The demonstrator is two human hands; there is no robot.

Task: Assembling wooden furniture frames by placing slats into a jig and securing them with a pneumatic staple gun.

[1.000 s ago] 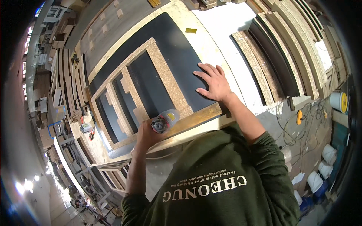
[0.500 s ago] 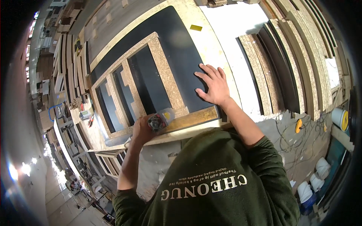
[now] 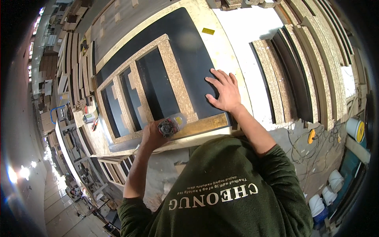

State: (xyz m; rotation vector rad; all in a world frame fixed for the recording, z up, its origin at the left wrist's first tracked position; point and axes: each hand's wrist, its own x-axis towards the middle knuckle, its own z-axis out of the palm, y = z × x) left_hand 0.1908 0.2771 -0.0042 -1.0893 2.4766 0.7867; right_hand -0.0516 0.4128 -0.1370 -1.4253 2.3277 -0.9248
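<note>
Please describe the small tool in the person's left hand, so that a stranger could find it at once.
Start at the large dark panel on the workbench. Along its near edge runs a chipboard strip; at the strip's left end the left hand grips a compact power tool, the only grey-and-yellow item among flat boards.

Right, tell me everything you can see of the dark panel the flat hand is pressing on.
The dark panel is a large, flat, near-black board with a smooth matte face, lying on the pale workbench. A frame of raw chipboard strips sits on it, splitting part of its face into dark rectangles. Its near edge shows a brownish band. The right hand lies palm-down on it, fingers spread. The left hand holds a small round power tool at that near edge; whether the tool touches the panel is unclear.
</note>
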